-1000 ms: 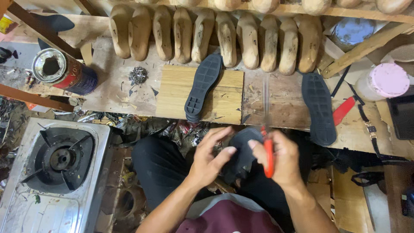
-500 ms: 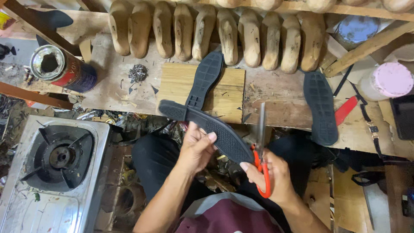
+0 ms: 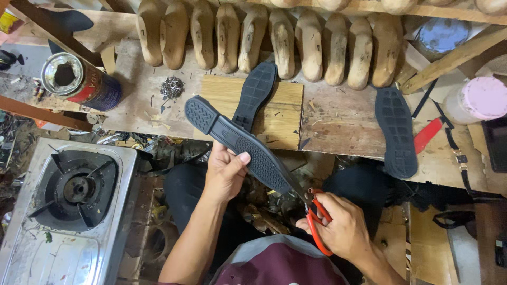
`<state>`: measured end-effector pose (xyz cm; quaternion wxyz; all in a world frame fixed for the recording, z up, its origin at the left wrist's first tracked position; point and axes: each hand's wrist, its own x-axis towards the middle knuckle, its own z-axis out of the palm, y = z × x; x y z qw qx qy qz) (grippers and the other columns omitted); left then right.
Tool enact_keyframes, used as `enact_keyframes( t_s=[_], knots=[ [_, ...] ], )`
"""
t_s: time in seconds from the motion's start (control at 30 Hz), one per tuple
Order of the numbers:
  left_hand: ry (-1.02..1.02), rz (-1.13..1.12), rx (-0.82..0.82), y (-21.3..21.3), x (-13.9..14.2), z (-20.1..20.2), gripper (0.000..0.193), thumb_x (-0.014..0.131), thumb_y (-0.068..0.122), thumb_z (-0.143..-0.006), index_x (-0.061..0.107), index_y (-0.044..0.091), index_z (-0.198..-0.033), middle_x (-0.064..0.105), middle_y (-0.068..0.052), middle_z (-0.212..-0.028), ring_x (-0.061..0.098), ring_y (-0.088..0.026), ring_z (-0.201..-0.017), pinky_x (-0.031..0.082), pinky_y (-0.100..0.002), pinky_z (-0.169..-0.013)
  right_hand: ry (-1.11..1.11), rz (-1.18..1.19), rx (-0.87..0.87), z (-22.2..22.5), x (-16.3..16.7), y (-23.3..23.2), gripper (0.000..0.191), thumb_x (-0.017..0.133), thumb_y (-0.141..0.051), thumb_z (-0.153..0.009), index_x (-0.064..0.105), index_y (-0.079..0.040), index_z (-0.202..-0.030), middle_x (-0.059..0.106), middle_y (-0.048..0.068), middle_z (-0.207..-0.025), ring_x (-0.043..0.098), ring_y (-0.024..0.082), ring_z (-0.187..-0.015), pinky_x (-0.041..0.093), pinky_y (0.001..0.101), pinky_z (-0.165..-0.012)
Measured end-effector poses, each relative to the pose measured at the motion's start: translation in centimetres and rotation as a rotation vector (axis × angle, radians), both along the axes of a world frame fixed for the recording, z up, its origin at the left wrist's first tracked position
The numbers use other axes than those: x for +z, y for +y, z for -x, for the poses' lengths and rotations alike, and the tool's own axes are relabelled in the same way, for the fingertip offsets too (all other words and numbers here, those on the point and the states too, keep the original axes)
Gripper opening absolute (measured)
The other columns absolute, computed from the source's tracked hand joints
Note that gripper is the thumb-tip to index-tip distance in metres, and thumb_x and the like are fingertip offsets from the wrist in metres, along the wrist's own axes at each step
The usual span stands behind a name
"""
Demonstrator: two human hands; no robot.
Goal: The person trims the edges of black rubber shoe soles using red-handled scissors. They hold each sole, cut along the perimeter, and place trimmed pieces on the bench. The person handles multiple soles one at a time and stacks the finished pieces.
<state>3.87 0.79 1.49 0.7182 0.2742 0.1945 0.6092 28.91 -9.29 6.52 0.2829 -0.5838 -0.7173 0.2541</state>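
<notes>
Black rubber sole [image 3: 240,141] is gripped mid-length by the left hand [image 3: 226,171] above the table's near edge; right hand [image 3: 338,227] clenches red-handled scissors [image 3: 316,217] at its tip. Trim best in short bites, sole steady.

A single head-worn camera looks steeply down from close above the lap, facing the tabletop [image 3: 338,116] at the far side.
</notes>
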Motion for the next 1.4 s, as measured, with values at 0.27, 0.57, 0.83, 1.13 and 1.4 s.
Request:
enact_keyframes(
  t_s=[0.27, 0.57, 0.83, 1.13, 1.4],
  knots=[
    [0.019, 0.014, 0.016, -0.6, -0.9, -0.1, 0.052, 0.065, -0.008, -0.096, 0.047, 0.006, -0.142, 0.068, -0.012, -0.121, 0.068, -0.024, -0.110, 0.056, -0.040, -0.095, 0.072, 0.020, 0.007, -0.3, -1.6, -0.5, 0.043, 0.091, -0.031, -0.068, 0.066, -0.004, -0.088, 0.070, 0.008, -0.066, 0.070, 0.022, -0.055, 0.053, 0.0340, -0.050],
    [0.060, 0.007, -0.003, -0.7, -0.9, 0.2, 0.054, 0.066, -0.008, -0.093, 0.047, 0.006, -0.142, 0.067, -0.010, -0.120, 0.067, -0.023, -0.109, 0.057, -0.040, -0.094, 0.188, 0.208, -0.059, -0.1, -1.1, -0.1, 0.041, 0.089, -0.026, -0.069, 0.066, -0.005, -0.095, 0.069, 0.006, -0.066, 0.072, 0.017, -0.052, 0.056, 0.0305, -0.048],
    [0.132, -0.036, -0.071, -1.2, -1.7, -0.3, 0.052, 0.067, -0.010, -0.093, 0.050, 0.004, -0.139, 0.066, -0.008, -0.121, 0.065, -0.020, -0.114, 0.054, -0.038, -0.100, -0.024, -0.040, 0.010, 1.0, 0.6, 1.1, 0.053, 0.094, -0.037, -0.062, 0.066, -0.005, -0.095, 0.065, 0.005, -0.063, 0.062, 0.023, -0.054, 0.050, 0.0370, -0.053],
    [0.168, -0.078, -0.086, -1.0, -3.0, 0.5, 0.050, 0.067, -0.013, -0.093, 0.052, 0.003, -0.138, 0.066, -0.008, -0.122, 0.064, -0.019, -0.114, 0.053, -0.037, -0.101, 0.175, 0.122, 0.033, 0.2, -0.5, 0.6, 0.037, 0.088, -0.031, -0.074, 0.066, -0.004, -0.086, 0.073, 0.004, -0.066, 0.078, 0.015, -0.057, 0.058, 0.0286, -0.047],
    [0.205, -0.060, -0.168, -0.9, -3.2, 0.8, 0.049, 0.067, -0.011, -0.093, 0.053, 0.002, -0.138, 0.069, -0.010, -0.121, 0.066, -0.019, -0.113, 0.054, -0.037, -0.101, 0.025, 0.054, 0.031, 0.4, 0.2, 1.0, 0.046, 0.093, -0.029, -0.063, 0.067, -0.002, -0.091, 0.069, 0.010, -0.064, 0.069, 0.022, -0.051, 0.052, 0.0339, -0.048]
  ],
)
